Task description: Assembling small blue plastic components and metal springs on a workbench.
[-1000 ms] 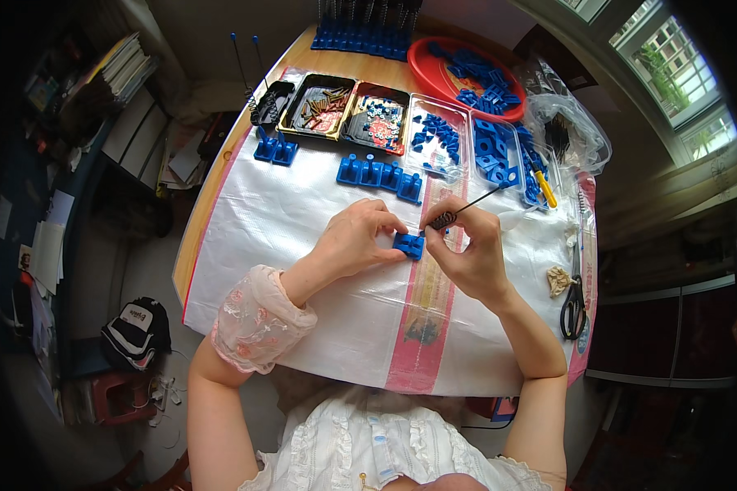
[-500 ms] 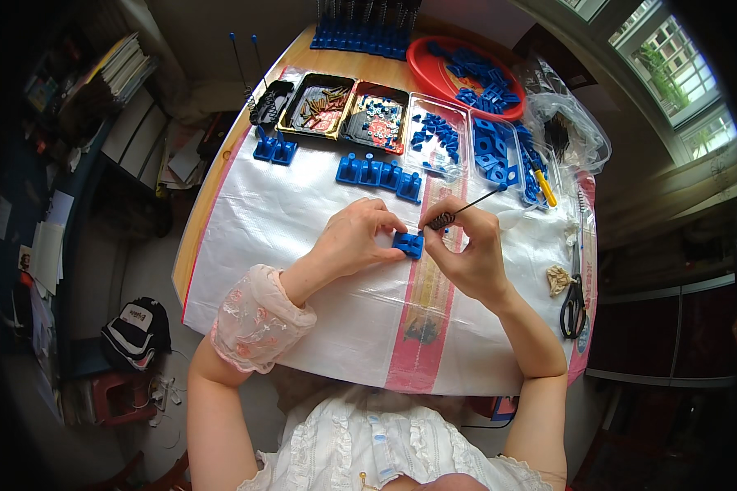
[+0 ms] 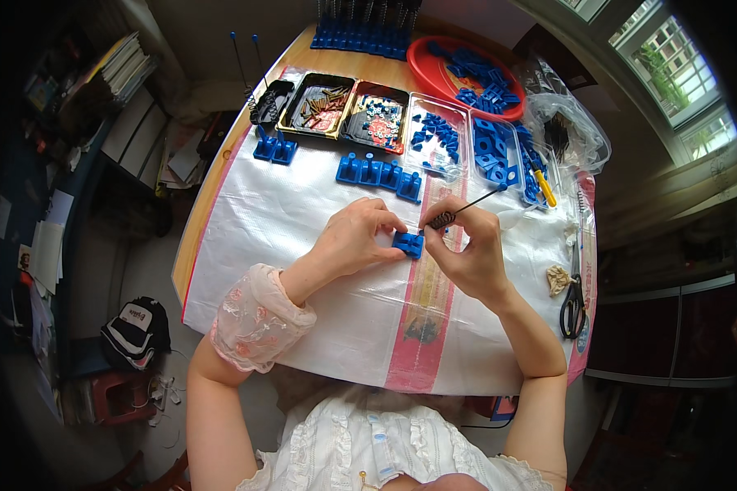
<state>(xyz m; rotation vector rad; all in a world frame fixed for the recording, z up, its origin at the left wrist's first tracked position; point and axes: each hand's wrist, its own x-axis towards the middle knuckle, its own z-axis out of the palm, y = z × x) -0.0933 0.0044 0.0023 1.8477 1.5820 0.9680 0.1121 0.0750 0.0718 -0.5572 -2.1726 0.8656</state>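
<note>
1. Left hand: thumb and fingers grasp the small blue plastic block, positioned over the silvery-white woven sheet.
2. Right hand: fingertips pinch the dark metal coil spring on a thin, blue-tipped rod, just beside the block; contact cannot be determined.
3. Row of blue plastic bases: beyond the left hand.
4. Black-handled scissors: right of the right hand.

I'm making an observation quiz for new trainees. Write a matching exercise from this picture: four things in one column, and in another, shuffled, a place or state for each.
Things
1. Left hand
2. Right hand
3. Black-handled scissors
4. Red basin

Places or states
A. Beside a crumpled beige bundle
B. Holding a small blue block
C. Filled with blue pieces
D. Pinching a dark coil

Pairs: 1-B, 2-D, 3-A, 4-C
</note>
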